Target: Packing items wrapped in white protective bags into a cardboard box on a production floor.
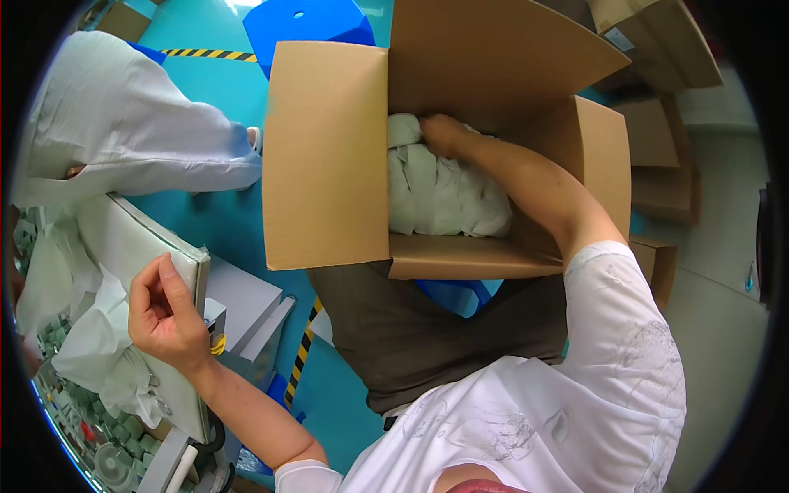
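A large brown cardboard box stands in front of me with its flaps up. Inside lie several white, soft-looking wrapped packets, packed close together. My right hand reaches into the box, fingers closed at a small white packet by the far left corner; its fingertips are partly hidden. Off to the left, my left hand is raised with fingers curled and thumb against them, and nothing shows in it. Just beyond and beneath it are a white padded panel and crumpled white sheets.
Many small greenish-grey parts fill the lower left worktop. A person's leg in white clothing stands at upper left. Blue stools are behind and below the box. Further cardboard boxes stand at right. Black-yellow tape marks the turquoise floor.
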A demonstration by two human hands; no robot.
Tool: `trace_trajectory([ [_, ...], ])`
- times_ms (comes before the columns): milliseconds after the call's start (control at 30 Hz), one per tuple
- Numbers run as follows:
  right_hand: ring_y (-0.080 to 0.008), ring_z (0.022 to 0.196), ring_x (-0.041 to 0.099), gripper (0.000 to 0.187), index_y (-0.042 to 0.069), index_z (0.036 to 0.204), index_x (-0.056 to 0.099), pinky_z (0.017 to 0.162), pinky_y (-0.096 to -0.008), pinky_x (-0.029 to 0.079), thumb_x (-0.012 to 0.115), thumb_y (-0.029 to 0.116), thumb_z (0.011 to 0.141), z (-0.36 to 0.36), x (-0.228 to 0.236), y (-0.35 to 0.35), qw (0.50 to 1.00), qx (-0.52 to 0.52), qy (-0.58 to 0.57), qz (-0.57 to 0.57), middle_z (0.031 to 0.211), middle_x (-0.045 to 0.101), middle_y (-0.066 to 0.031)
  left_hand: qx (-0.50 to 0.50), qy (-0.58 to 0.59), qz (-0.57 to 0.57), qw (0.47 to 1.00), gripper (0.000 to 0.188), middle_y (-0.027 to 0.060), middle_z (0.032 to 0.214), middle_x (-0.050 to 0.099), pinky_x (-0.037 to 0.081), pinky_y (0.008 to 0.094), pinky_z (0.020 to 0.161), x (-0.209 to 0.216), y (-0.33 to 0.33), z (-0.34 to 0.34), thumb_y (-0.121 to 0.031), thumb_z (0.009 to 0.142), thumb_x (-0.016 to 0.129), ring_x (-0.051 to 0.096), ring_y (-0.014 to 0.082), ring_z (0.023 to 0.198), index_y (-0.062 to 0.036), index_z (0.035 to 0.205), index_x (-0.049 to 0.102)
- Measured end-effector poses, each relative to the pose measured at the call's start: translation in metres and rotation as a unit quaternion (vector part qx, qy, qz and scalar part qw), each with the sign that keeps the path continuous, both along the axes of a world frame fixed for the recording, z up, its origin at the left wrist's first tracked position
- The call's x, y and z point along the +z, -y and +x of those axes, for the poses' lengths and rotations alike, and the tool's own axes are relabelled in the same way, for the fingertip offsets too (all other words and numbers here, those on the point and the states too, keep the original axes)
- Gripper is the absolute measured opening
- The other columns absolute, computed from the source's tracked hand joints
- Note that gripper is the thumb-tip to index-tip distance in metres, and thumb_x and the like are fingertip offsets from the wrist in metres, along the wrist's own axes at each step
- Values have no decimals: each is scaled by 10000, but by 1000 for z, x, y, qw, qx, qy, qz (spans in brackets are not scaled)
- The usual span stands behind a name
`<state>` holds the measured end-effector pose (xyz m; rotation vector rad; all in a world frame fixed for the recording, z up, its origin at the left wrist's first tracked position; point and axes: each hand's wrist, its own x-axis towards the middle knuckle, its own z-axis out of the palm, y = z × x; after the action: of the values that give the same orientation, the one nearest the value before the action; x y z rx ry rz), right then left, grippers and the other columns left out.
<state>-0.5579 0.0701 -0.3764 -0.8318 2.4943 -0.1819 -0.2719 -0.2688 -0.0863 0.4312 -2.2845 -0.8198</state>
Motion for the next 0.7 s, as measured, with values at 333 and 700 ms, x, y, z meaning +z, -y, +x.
trace_trajectory([
  [333,-371,919,724,231,-10,845,770,830,-465,577,700,187,747,3,78,-23,996,-14,-47,74,966,733,-246,4,-13,7,1000,99,-21,776,617,408,183,615,-4,2,-1,-81,956,696,522,41,670,16,944,710],
  [700,-326,999,713,340,30,1068,770,891,-469,554,582,209,848,9,-17,-20,945,181,91,256,1111,730,-220,1,-33,-34,999,76,-46,655,523,336,231,525,-18,34,14,-65,915,689,444,50,602,-16,870,724],
])
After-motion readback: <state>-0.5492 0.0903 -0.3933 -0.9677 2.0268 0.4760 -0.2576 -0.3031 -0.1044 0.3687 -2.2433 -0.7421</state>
